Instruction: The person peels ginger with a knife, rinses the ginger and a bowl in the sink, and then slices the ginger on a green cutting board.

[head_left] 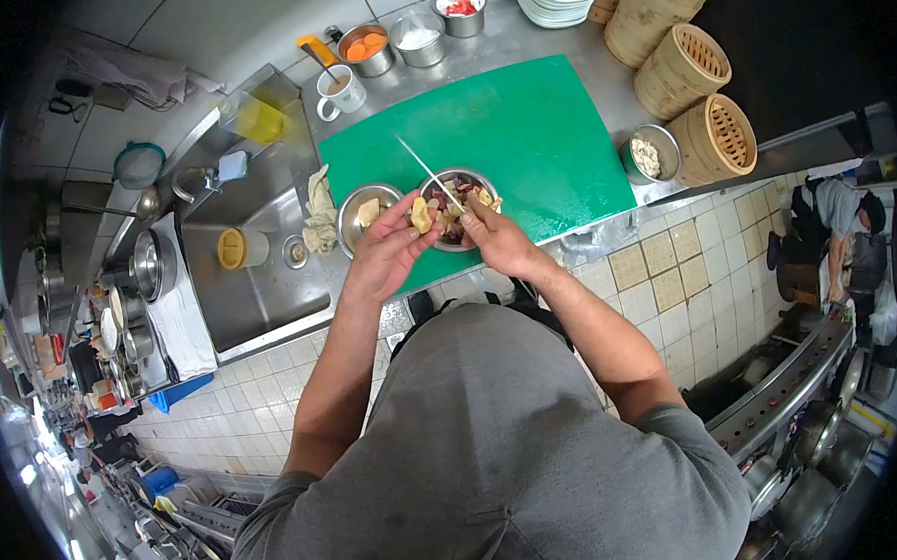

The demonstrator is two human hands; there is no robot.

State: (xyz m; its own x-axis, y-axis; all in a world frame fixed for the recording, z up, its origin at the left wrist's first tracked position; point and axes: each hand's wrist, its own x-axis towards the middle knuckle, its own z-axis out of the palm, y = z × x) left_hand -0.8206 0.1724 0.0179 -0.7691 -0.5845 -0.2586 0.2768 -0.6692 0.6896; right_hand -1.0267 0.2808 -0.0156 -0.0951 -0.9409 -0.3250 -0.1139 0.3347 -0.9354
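Note:
My left hand (385,255) holds a pale yellow piece of food (421,215) between its fingers, close over the bowls. My right hand (500,242) grips a knife whose long thin blade (426,167) points up and left across the bowl. Below the two hands, a metal bowl (488,181) holds purple and yellowish chopped pieces. To its left, partly behind my left hand, stands another metal bowl (344,210) with pale pieces in it. Both bowls rest at the near edge of a large green cutting board (511,117).
A sink (269,298) with a yellow-lidded container (232,248) lies left, beside a crumpled cloth (319,211). Along the back stand a mug (343,101), a pot of orange slices (383,63) and stacked plates (554,13). Bamboo steamers (713,143) and a small bowl (670,152) are right.

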